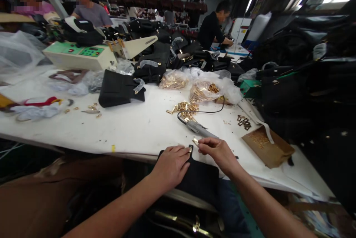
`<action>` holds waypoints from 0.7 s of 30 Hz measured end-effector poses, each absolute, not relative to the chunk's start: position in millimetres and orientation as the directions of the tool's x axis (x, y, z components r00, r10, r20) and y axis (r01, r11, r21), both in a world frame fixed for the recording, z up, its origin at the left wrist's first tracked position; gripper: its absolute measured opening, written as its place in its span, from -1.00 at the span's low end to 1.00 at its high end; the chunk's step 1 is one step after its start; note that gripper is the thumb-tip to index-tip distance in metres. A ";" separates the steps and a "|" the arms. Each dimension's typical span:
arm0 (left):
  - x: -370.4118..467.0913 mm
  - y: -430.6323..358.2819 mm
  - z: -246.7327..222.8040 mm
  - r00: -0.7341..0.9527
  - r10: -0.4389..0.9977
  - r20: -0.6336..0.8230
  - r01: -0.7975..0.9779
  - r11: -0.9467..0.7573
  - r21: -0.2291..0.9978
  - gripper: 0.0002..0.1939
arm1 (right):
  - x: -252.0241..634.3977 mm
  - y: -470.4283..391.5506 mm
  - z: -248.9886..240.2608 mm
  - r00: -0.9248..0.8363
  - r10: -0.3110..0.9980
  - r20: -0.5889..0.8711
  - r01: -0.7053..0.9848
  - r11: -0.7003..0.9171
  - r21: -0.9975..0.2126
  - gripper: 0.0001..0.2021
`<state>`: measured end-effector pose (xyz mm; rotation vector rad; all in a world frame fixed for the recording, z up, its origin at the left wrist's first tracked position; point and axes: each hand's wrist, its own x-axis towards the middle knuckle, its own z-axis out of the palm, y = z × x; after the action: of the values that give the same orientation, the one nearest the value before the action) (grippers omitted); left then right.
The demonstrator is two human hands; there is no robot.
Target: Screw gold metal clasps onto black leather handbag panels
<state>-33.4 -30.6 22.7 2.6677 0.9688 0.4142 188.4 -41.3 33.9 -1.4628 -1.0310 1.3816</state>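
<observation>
My left hand (172, 164) lies flat over a black leather piece (204, 177) at the table's front edge, fingers stretched towards the piece's narrow tab (191, 146). A small gold metal part shows at the fingertips; whether it is fixed to the tab I cannot tell. Just right of the tab, my right hand (215, 151) pinches a small gold metal plate (195, 141) between thumb and fingers, apart from the tab. Behind that hand lies a grey corded hand tool (198, 128), its tip by a pile of gold metal plates (185, 108).
Plastic bags of gold parts (201, 90) stand behind the pile. Dark metal frames (244, 122) and a brown paper bag of small parts (267, 147) lie right. A black bag (119, 89), a cream machine (80, 56) and heaped black bags stand further back. Co-workers are beyond.
</observation>
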 end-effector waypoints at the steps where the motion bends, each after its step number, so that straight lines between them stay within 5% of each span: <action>1: -33.6 -30.4 22.4 0.738 0.653 0.168 0.577 -0.740 0.345 -0.71 | 184.3 -41.4 30.9 0.069 0.952 -0.299 0.027 -0.301 -0.953 -0.61; 6: -33.9 -28.8 21.2 0.753 0.641 0.149 0.568 -0.748 0.344 -0.72 | 177.2 -35.2 27.1 0.058 0.962 -0.265 0.083 -0.269 -0.959 -0.49; 15: -33.6 -25.2 24.9 0.760 0.641 0.108 0.575 -0.740 0.349 -0.80 | 171.9 -31.6 27.1 -0.256 0.951 -0.171 0.598 0.017 -0.801 -0.64; 21: -32.7 -24.0 23.9 0.765 0.634 0.114 0.568 -0.748 0.344 -0.77 | 178.7 -19.8 33.4 -0.195 0.975 -0.107 0.516 0.009 -0.857 -0.79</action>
<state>-32.7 -24.0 23.9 2.6719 0.9317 0.3243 178.7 -19.8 33.4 -1.5302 -1.7542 1.1077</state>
